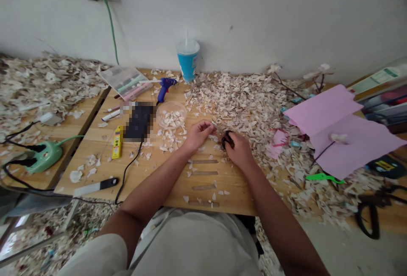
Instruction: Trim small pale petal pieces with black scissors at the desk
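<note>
My right hand (239, 151) is closed around the black handles of a pair of scissors (227, 139), whose blades point up and left toward my other hand. My left hand (199, 135) pinches a small pale flake (213, 128) between thumb and fingertips, right by the blade tips. Whether the blades touch the flake I cannot tell. Behind both hands lies a wide heap of pale, dry flakes (235, 98). A clear round bowl (161, 119) holding small whitish pieces stands to the left of my left hand.
A blue glue gun (163, 89), a blue cup with a straw (188, 62), a yellow box (117, 142) and a flat-bladed tool (95, 186) are on the table's left half. Pink sheets (341, 136), twigs, a green tool (324, 177) and black-handled shears (369, 216) lie right.
</note>
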`<state>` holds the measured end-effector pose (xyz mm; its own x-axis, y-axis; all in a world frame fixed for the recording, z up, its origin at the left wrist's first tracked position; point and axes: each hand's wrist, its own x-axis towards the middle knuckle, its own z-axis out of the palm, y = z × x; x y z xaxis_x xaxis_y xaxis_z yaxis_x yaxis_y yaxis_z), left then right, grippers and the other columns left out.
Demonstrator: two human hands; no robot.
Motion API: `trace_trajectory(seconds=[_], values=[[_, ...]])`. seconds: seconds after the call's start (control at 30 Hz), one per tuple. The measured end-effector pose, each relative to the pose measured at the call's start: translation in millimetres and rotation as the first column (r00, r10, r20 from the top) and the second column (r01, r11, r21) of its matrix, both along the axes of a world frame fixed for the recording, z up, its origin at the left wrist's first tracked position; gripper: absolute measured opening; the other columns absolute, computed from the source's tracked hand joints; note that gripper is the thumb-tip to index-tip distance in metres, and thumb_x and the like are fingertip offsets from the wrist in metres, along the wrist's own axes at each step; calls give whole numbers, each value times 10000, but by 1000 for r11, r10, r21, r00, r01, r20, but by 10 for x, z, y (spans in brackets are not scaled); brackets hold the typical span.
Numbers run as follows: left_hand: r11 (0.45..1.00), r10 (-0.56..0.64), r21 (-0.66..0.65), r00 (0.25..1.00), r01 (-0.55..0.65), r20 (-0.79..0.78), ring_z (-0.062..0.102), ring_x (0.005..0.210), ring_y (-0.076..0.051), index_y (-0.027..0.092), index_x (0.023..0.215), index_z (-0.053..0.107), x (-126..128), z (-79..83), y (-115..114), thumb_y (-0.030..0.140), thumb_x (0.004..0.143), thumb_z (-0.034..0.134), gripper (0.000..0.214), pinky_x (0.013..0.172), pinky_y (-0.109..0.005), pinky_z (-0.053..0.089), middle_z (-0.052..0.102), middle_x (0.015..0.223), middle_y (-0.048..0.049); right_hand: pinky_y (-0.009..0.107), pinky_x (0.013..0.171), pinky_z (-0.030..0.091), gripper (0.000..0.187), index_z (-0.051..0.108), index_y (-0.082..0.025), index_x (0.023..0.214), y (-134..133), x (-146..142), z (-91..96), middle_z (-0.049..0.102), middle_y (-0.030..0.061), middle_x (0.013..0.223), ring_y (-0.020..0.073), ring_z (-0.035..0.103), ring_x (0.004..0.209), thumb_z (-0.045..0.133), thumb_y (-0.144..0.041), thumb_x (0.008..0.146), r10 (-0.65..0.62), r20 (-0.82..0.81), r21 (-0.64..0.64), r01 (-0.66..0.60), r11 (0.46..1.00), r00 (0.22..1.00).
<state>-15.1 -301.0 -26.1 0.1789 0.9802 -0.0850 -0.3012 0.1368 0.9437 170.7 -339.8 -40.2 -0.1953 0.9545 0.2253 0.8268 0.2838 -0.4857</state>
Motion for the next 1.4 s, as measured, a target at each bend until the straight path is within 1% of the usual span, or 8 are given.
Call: trace_trajectory(seconds=[0.17, 0.3, 0.43, 0.67, 0.97, 1.17, 1.27, 1.4], values=[[999, -30, 41, 999, 31, -39, 612, 668, -119, 163, 792, 598, -33, 25, 27, 493, 718, 752, 372, 727, -281, 497, 663, 700, -5, 397, 843, 414, 211, 613, -184, 996, 0, 3, 1, 682, 114, 945, 268, 604, 923, 499, -292, 855, -4, 3, -1, 4, 1000, 1000], [995, -59, 79, 995, 66, -78, 623, 656, -121, 162, 833, 590, -55, 18, 56, 483, 733, 742, 369, 687, -280, 498, 673, 708, -18, 402, 844, 414, 205, 613, -193, 997, 0, 8, 1, 684, 113, 955, 267, 601, 920, 506, -289, 851, 4, 0, 3, -4, 1000, 1000], [992, -49, 107, 993, 60, -105, 592, 596, -96, 165, 838, 575, -56, 6, 60, 468, 744, 732, 354, 623, -250, 473, 665, 690, -5, 402, 843, 414, 215, 612, -190, 1007, 0, 13, 5, 681, 115, 954, 269, 598, 925, 497, -283, 852, 8, 7, 0, -8, 1000, 1000], [989, -38, 140, 991, 56, -127, 571, 578, -88, 169, 850, 571, -56, 6, 55, 434, 766, 703, 307, 601, -241, 459, 648, 679, 7, 410, 856, 412, 237, 616, -174, 1024, 2, 20, -7, 681, 125, 965, 277, 601, 937, 493, -285, 855, 9, 8, -9, -9, 1000, 1000], [979, -77, 163, 957, 126, -279, 591, 626, -105, 177, 830, 581, -129, 93, 44, 348, 797, 659, 191, 628, -243, 461, 672, 723, -14, 403, 836, 408, 204, 611, -180, 989, -1, 24, 2, 685, 121, 954, 277, 601, 926, 488, -261, 848, 23, 25, -16, -23, 1000, 999], [971, -65, 187, 920, 147, -388, 569, 629, -113, 183, 906, 623, -192, 95, 54, 291, 787, 664, 166, 599, -239, 418, 657, 716, -3, 413, 840, 403, 200, 610, -186, 995, -5, 29, 6, 685, 120, 969, 283, 599, 940, 510, -273, 845, 36, 33, -9, -36, 999, 999], [981, -78, 145, 942, 131, -328, 528, 593, -99, 182, 857, 622, -167, 104, 48, 321, 761, 704, 188, 572, -230, 393, 622, 672, 15, 414, 855, 405, 215, 610, -183, 1015, -2, 34, -3, 686, 122, 987, 282, 601, 951, 506, -269, 848, 33, 16, -5, -33, 999, 999], [993, -112, -41, 994, 112, 5, 502, 565, -81, 170, 760, 581, -51, 101, -10, 425, 733, 745, 305, 585, -231, 407, 586, 653, 14, 409, 857, 410, 213, 610, -181, 1011, 8, 43, -21, 688, 122, 991, 277, 608, 944, 495, -274, 858, 24, -1, 3, -24, 1000, 1000]])
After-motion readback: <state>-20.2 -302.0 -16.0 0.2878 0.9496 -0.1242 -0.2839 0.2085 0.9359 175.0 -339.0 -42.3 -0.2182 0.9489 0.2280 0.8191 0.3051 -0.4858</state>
